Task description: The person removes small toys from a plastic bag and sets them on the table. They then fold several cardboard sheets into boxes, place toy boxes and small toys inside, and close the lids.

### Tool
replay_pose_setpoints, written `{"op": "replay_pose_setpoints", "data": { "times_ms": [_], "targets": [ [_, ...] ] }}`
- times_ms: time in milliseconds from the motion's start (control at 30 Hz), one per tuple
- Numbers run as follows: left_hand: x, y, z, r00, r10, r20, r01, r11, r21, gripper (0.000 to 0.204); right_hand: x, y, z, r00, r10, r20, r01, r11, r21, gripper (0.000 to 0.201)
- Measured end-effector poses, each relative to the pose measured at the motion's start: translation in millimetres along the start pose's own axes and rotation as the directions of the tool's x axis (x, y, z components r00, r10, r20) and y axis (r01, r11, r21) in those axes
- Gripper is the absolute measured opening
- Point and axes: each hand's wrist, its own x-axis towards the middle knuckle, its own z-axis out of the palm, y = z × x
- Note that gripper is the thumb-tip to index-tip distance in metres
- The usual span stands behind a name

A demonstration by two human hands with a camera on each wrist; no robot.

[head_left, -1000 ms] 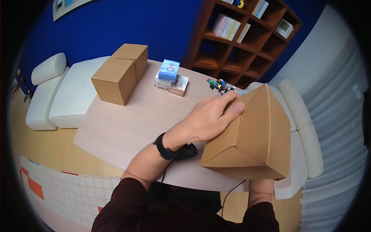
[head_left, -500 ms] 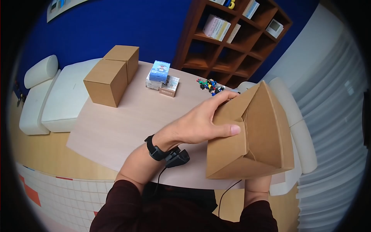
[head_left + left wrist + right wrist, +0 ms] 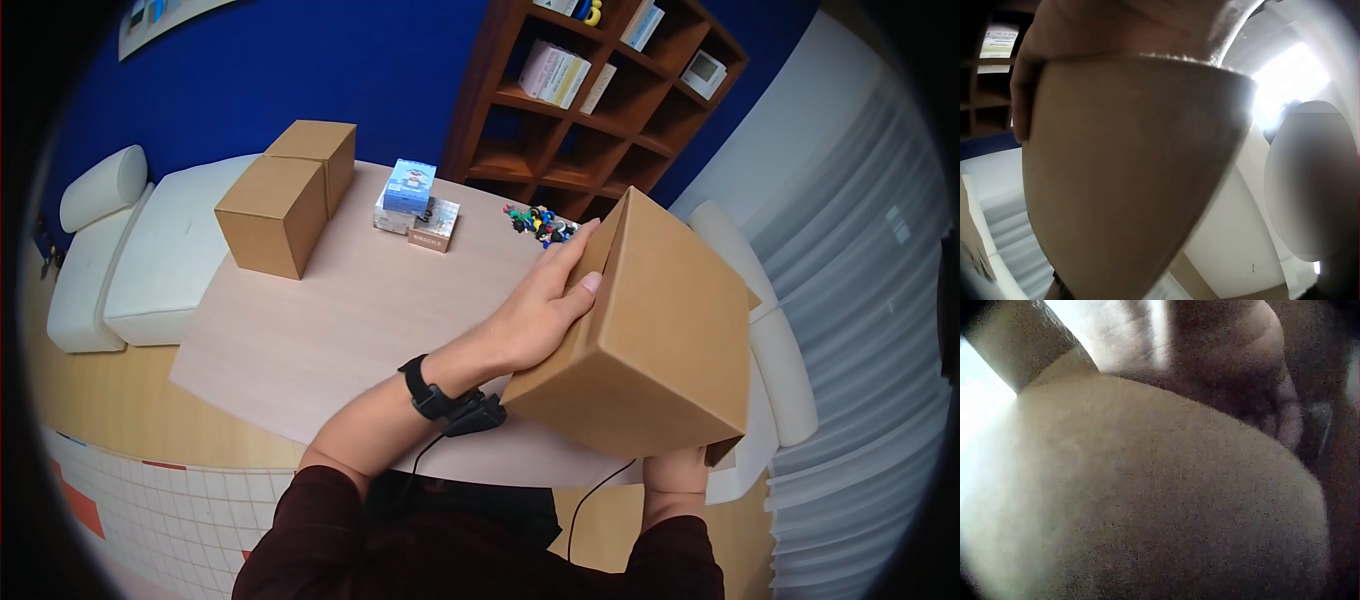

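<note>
A brown cardboard box [image 3: 670, 320] is held above the near right part of the table, tilted, with a smooth face up. My left hand [image 3: 545, 315] lies along its left side, thumb near the upper edge; in the left wrist view, part of that hand reaches down over the edge of a box face [image 3: 1122, 156]. From below at the near right corner, my right hand holds the box; in the head view only the wrist and forearm show there. The right wrist view shows that hand's palm [image 3: 1210, 356] against the cardboard [image 3: 1147, 487], fingers bent at the edge.
Two closed cardboard boxes [image 3: 262, 220] stand at the table's left. Small printed boxes [image 3: 408, 190] are stacked at the back, left of a pile of colourful small figures [image 3: 540, 224]. White seats flank the table [image 3: 300, 350]; a wooden shelf [image 3: 590, 140] stands behind.
The box has turned in my hands: its open, folded side faced up half a second ago, and a smooth face does now. My left thumb has shifted up from the flap toward the edge.
</note>
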Motion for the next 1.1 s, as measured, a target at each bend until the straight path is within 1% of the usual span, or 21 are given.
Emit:
{"op": "replay_pose_setpoints", "data": {
  "times_ms": [67,100,133,167,200,300,400,500,567,667,767,800,867,900,933,967,1000,1033,1067,1100],
  "targets": [
    [0.1,3.7,-3.0,0.986,-0.137,0.097,0.155,0.962,-0.224,0.058,1.2,0.4,0.0,0.999,0.026,0.022,-0.025,0.999,-0.033,0.038],
    [-0.5,15.7,-11.3,0.948,-0.238,0.212,0.300,0.888,-0.348,0.057,0.1,1.2,-0.2,0.999,0.037,0.033,-0.035,0.998,-0.048,0.038],
    [0.0,15.2,-16.6,0.912,-0.276,0.304,0.389,0.817,-0.425,0.055,2.2,1.4,0.1,0.997,0.054,0.051,-0.050,0.996,-0.072,0.039],
    [-1.5,7.0,-21.6,0.864,-0.301,0.404,0.484,0.719,-0.499,0.053,3.6,2.3,0.3,0.995,0.073,0.069,-0.067,0.993,-0.095,0.039],
    [-4.5,-7.3,-25.6,0.802,-0.317,0.506,0.583,0.599,-0.548,0.051,4.9,3.3,0.0,0.992,0.095,0.089,-0.084,0.989,-0.123,0.039],
    [-17.7,-71.0,-25.6,0.670,-0.359,0.649,0.742,0.309,-0.595,0.045,8.9,10.4,3.9,0.969,0.178,0.171,-0.136,0.963,-0.232,0.039],
    [-26.9,-116.4,-20.8,0.595,-0.447,0.667,0.795,0.207,-0.570,0.042,12.6,21.8,9.1,0.925,0.280,0.259,-0.178,0.917,-0.356,0.040],
    [-36.4,-149.6,-18.0,0.526,-0.548,0.650,0.833,0.181,-0.522,0.040,18.1,40.1,15.6,0.858,0.381,0.344,-0.198,0.864,-0.463,0.040],
    [-42.5,-160.7,-22.4,0.480,-0.601,0.639,0.856,0.162,-0.491,0.040,20.3,56.9,21.5,0.806,0.439,0.397,-0.200,0.834,-0.515,0.040],
    [-43.6,-163.7,-30.2,0.482,-0.727,0.488,0.832,0.205,-0.515,0.035,23.0,79.6,32.2,0.730,0.506,0.460,-0.189,0.796,-0.575,0.041],
    [-32.9,-161.2,-53.7,0.337,-0.851,0.402,0.818,0.053,-0.573,0.032,24.2,84.5,41.8,0.679,0.545,0.491,-0.175,0.770,-0.613,0.041],
    [-33.6,-158.0,-59.8,0.363,-0.880,0.306,0.827,0.153,-0.541,0.032,25.9,84.1,46.4,0.663,0.554,0.504,-0.167,0.765,-0.622,0.041],
    [-29.3,-118.4,-72.4,0.425,-0.900,0.098,0.830,0.344,-0.439,0.032,29.7,85.5,54.4,0.637,0.561,0.529,-0.140,0.759,-0.636,0.042],
    [-26.9,-96.2,-66.2,0.445,-0.882,-0.155,0.798,0.470,-0.378,0.031,31.7,88.8,57.7,0.627,0.563,0.539,-0.124,0.755,-0.643,0.042],
    [-27.6,-88.5,-65.6,0.629,-0.714,-0.306,0.696,0.693,-0.188,0.030,33.5,91.6,63.1,0.623,0.557,0.549,-0.099,0.753,-0.651,0.042],
    [-29.0,-83.1,-65.4,0.780,-0.486,-0.394,0.542,0.840,0.037,0.029,36.2,94.3,68.8,0.632,0.549,0.546,-0.068,0.742,-0.667,0.042],
    [-30.7,-76.0,-65.2,0.884,-0.220,-0.413,0.351,0.896,0.272,0.028,39.2,96.0,71.5,0.650,0.536,0.540,-0.028,0.726,-0.687,0.042],
    [-31.1,-48.3,-61.0,0.920,-0.019,-0.391,0.195,0.889,0.415,0.023,40.1,83.1,76.5,0.680,0.502,0.534,0.034,0.706,-0.707,0.043],
    [-32.6,-30.9,-59.8,0.945,0.118,-0.305,0.050,0.870,0.490,0.022,43.1,58.2,82.5,0.735,0.423,0.531,0.153,0.659,-0.736,0.041],
    [-34.2,-17.5,-58.8,0.946,0.248,-0.207,-0.098,0.831,0.547,0.021,43.0,27.8,91.8,0.777,0.339,0.530,0.261,0.593,-0.762,0.039]
  ]
}}
